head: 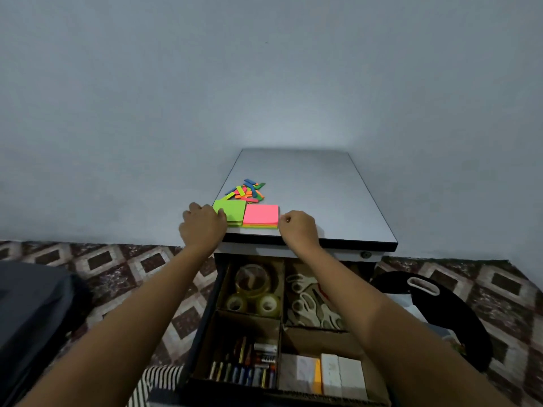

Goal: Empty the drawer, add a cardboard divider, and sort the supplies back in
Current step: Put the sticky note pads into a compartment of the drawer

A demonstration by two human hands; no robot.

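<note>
The drawer is pulled out below me, with a cardboard divider splitting it into compartments. Tape rolls fill the far left compartment, white-handled scissors the far right, pens and markers the near left, paper pads the near right. On the cabinet top lie a green sticky-note pad, a pink pad and a heap of small coloured flags. My left hand touches the green pad's left edge. My right hand rests curled just right of the pink pad.
A black bag with a white handle slot lies on the patterned floor to the right of the drawer. A dark grey object sits at the left. Striped fabric shows at the bottom. A plain wall stands behind the cabinet.
</note>
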